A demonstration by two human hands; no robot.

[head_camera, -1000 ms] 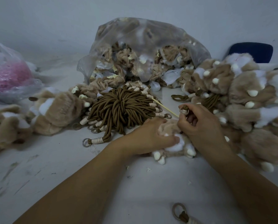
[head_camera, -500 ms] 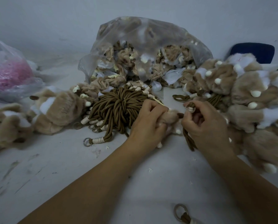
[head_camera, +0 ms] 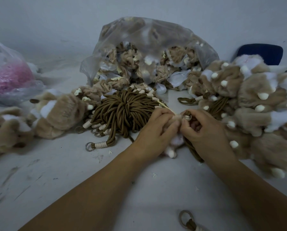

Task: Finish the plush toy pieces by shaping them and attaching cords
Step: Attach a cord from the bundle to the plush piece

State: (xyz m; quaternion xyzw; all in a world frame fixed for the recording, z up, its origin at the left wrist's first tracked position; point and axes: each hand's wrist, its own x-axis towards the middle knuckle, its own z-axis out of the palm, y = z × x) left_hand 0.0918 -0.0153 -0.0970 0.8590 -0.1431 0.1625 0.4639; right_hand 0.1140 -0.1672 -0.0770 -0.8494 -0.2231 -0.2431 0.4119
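Note:
A small tan and white plush piece (head_camera: pixel 173 144) is held between both hands just above the table. My left hand (head_camera: pixel 153 130) grips its left side, fingers curled round it. My right hand (head_camera: pixel 204 129) pinches the ringed end of a brown cord (head_camera: pixel 193 152) against the plush top; the cord hangs down under my palm. A thin pale stick (head_camera: pixel 164 105) pokes out from between my hands toward the cord bundle. The plush piece is mostly hidden by my fingers.
A big bundle of brown cords (head_camera: pixel 124 110) with white wrapped ends lies left of my hands. Behind it is a clear bag (head_camera: pixel 149 47) of unshaped plush pieces. Plush piles sit at right (head_camera: pixel 249 104) and left (head_camera: pixel 56 112). A loose ringed cord (head_camera: pixel 187 219) lies near me.
My left hand lifted the plush piece off the table and turned it up toward my right hand. Both hands have closed together, and the cord now hangs below my right hand.

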